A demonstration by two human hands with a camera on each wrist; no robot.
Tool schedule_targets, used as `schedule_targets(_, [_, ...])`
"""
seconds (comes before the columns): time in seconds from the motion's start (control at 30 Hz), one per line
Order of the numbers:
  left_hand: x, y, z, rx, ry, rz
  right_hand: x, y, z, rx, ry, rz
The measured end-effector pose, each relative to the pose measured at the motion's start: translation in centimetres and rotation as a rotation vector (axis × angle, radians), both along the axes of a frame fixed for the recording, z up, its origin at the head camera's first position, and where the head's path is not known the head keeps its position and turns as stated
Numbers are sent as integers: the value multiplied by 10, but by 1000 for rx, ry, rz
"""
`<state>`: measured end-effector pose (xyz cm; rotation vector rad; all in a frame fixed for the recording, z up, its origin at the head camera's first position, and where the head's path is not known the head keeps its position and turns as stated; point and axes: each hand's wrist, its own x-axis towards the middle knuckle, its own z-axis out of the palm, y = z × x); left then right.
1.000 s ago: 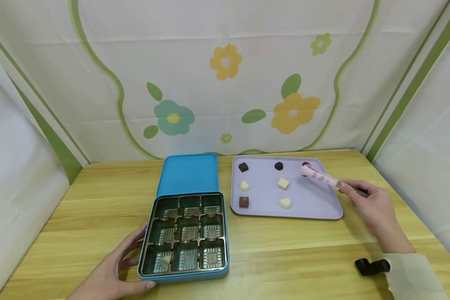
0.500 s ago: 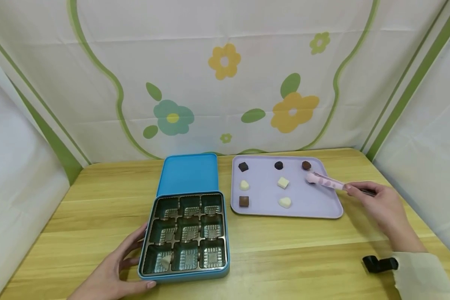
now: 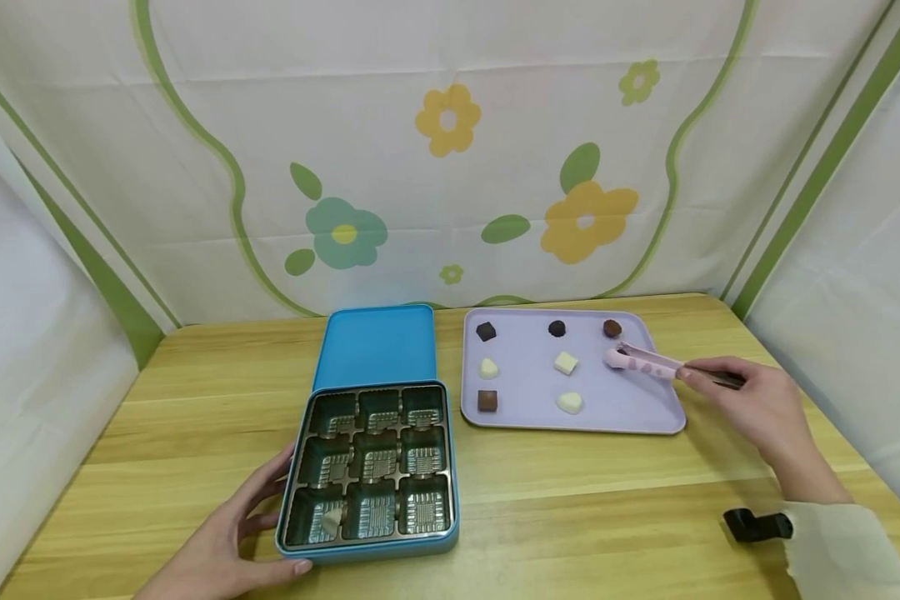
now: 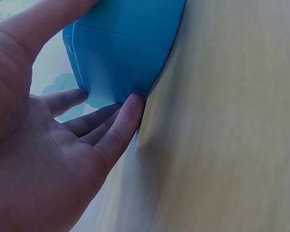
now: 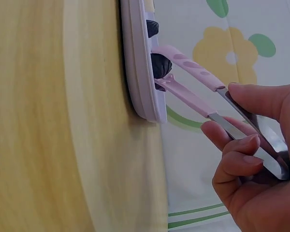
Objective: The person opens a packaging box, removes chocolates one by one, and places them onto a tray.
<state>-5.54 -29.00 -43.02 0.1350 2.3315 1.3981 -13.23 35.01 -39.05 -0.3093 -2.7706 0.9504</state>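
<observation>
My right hand (image 3: 750,408) holds pink-tipped tongs (image 3: 648,363) with metal handles over the right part of a lilac tray (image 3: 525,417). In the right wrist view, a dark, ridged round chocolate (image 5: 160,66) lies between the tong tips. Several other chocolates sit on the tray, among them a white heart-like one (image 3: 569,402), a white square one (image 3: 566,362) and a brown square one (image 3: 487,401). My left hand (image 3: 228,533) touches the left side and front corner of a blue tin (image 3: 390,550), its fingers fairly straight. The tin's insert has several compartments; a pale piece (image 3: 332,522) lies in the front-left one.
The tin's blue lid (image 3: 378,346) lies flat behind it. A black curved object (image 3: 757,526) is beside the right sleeve. Flowered white cloth (image 3: 450,192) stands at the back of the wooden table (image 3: 570,517), with white cloth on both sides.
The tongs have drawn back toward the front of the tray, uncovering the reddish-brown chocolate at the back right, and their tips now surround a dark chocolate. My left hand stays still.
</observation>
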Motion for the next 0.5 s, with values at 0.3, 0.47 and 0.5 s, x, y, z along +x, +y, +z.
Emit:
schedule_targets(0.3, [0, 1, 1, -14, 2, -2, 2, 1, 6, 32, 31, 19])
schedule_targets(0.47, [0, 1, 1, -11, -2, -2, 5, 4, 10, -33, 39, 20])
schedule_targets(0.5, [0, 1, 1, -8, 0, -2, 6, 5, 10, -46, 38, 19])
